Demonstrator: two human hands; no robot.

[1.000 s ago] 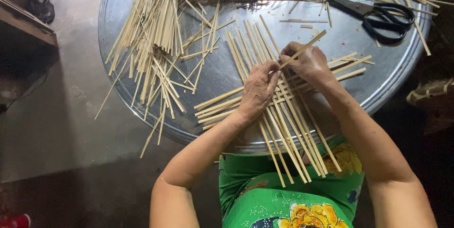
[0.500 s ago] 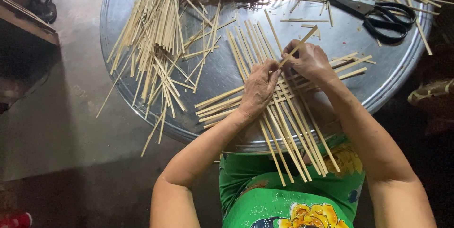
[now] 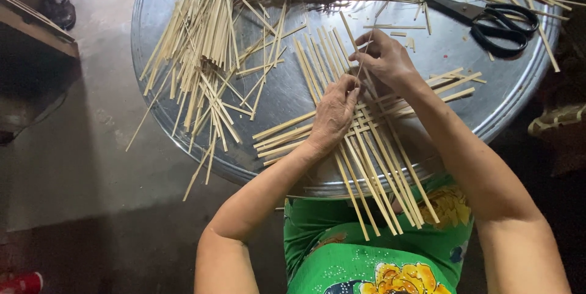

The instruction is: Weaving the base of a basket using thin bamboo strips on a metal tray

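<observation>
Left hand [image 3: 332,114] flat on woven strips [image 3: 366,147]

Round metal tray [image 3: 293,96], loose bamboo strips [image 3: 201,50], woven strips [image 3: 366,129], black scissors [image 3: 494,19]

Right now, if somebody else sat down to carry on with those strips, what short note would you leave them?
Left hand: flat, palm down, pressing on the crossed bamboo strips where they overlap.
Right hand: fingers pinched on one thin strip at the far edge of the weave.
Things: the woven patch lies on the near side of the round metal tray, its long ends hanging over the rim toward the lap. A loose pile of strips lies to the left, black scissors at the far right.
Done: a small crossed patch.
Left: most strips are unwoven.
</observation>
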